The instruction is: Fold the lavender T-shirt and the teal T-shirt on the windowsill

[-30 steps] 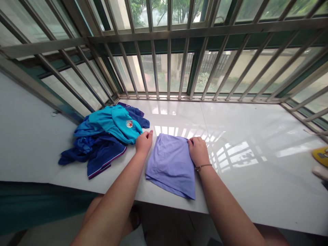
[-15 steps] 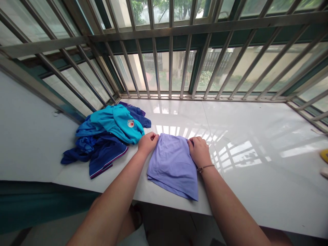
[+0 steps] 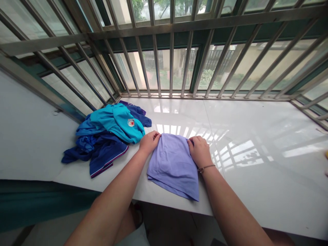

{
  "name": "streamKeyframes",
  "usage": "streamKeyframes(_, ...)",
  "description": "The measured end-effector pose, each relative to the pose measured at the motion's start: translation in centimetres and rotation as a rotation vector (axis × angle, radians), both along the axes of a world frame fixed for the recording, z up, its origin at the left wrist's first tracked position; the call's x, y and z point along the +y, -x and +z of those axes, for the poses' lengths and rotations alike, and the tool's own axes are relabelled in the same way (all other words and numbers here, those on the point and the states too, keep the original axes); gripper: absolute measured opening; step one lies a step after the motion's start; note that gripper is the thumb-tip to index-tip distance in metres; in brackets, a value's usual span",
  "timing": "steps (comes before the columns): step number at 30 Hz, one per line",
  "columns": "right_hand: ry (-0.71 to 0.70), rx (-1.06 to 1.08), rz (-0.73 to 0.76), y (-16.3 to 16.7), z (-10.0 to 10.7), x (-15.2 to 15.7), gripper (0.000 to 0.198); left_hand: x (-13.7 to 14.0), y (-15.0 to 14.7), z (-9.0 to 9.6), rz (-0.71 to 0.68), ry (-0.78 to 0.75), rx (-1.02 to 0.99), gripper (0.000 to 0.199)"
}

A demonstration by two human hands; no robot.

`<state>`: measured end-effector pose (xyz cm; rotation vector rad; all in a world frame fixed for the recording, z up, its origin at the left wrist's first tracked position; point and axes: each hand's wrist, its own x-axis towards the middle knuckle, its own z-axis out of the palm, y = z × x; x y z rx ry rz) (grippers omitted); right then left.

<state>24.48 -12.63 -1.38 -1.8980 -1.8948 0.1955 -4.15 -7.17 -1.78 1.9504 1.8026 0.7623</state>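
A lavender piece of clothing [image 3: 174,167], folded over so that two hem layers show, lies on the white tiled ledge [image 3: 246,191]. Its exact kind cannot be told. My left hand [image 3: 150,141] pinches its far left corner between thumb and fingers. At the far right corner my right hand [image 3: 200,150], with a thin bracelet at the wrist, has its fingers curled over the edge of the cloth. The fingertips of the right hand are partly hidden.
A heap of blue and turquoise clothes [image 3: 110,123] sits to the left, close beside my left hand. Metal window bars [image 3: 171,65] border the ledge at the back and sides. A small yellow thing [image 3: 326,154] is cut off at the right edge.
My left hand has shifted very slightly right and up at the corner of the lavender cloth, which looks a little smoother along its top. The right hand keeps its place.
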Motion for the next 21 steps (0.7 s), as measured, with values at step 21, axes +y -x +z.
streamKeyframes(21, 0.062, -0.004, -0.122, -0.08, 0.64, 0.00, 0.021, 0.33, 0.45, -0.33, 0.066, -0.004, -0.128, 0.017)
